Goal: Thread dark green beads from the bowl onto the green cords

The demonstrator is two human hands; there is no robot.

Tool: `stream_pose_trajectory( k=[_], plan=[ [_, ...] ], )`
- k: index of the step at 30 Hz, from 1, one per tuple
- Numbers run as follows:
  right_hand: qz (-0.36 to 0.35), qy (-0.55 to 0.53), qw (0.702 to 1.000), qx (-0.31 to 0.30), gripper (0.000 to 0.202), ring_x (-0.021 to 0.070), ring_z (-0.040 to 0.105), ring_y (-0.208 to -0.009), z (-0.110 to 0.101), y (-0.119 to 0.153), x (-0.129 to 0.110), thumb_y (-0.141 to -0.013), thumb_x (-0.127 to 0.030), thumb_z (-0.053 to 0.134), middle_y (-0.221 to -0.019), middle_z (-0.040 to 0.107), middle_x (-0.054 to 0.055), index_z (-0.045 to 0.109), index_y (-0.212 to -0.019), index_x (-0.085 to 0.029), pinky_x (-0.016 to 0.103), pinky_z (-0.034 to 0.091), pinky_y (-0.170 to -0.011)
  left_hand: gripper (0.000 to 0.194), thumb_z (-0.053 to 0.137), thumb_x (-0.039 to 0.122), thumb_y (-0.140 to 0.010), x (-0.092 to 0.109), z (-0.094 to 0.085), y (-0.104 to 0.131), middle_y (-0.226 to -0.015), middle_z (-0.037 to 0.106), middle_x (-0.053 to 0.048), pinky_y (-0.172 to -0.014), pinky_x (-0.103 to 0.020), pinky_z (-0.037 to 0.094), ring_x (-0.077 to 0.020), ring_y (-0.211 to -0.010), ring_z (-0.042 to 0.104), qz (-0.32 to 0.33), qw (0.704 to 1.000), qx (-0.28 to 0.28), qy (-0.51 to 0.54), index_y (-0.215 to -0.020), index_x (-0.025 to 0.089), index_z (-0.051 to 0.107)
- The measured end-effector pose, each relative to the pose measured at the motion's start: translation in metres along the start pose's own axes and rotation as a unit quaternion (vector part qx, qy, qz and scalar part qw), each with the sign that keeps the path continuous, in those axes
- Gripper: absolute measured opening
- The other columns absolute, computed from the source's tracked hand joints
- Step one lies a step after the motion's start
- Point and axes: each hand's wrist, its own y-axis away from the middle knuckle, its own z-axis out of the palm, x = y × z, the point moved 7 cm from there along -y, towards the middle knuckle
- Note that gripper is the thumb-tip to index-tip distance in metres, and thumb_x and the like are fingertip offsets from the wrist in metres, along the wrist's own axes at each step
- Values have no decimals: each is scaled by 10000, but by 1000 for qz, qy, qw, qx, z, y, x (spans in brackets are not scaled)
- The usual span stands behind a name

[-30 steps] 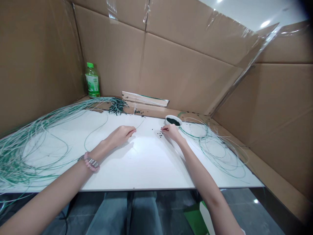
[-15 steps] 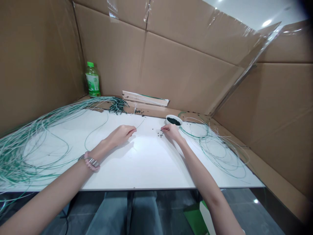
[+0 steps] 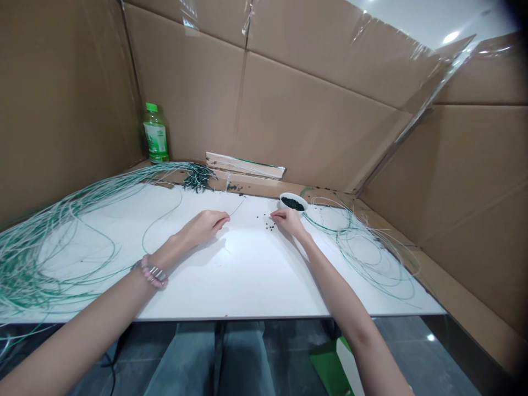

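Observation:
My left hand (image 3: 206,224) is closed in a pinch on a thin green strand (image 3: 237,208). Its free end sticks out past the fingertips, up and to the right. Low over the white table, the fingers of my right hand (image 3: 289,221) are pinched together beside several small dark beads (image 3: 270,226). Whatever sits between those fingertips is too small to make out. Just behind this hand stands a white bowl (image 3: 292,194) filled with dark beads (image 3: 292,204).
A large bundle of green and white strands (image 3: 78,220) spreads over the left side, its dark beaded ends (image 3: 198,177) at the back. Looser strand coils (image 3: 363,264) lie at right. A green bottle (image 3: 155,135) stands in the corner. Cardboard walls (image 3: 305,110) enclose the table (image 3: 247,286).
My right fingertips have shifted very slightly left and away from me by the loose beads. The left hand keeps its place with the strand.

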Motion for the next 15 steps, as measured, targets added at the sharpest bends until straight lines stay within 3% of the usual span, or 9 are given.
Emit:
stream_pose_trajectory(
  k=[15],
  plan=[
    [-1,-31,999,-13,303,165,674,-711,8,-4,10,-766,-36,468,-890,727,82,721,-900,-137,286,534,-689,281,360,267,-900,1,-1,0,-676,618,-13,-603,-219,370,-122,-591,537,-3,1000,2,0,-789,162,596]
  ],
)
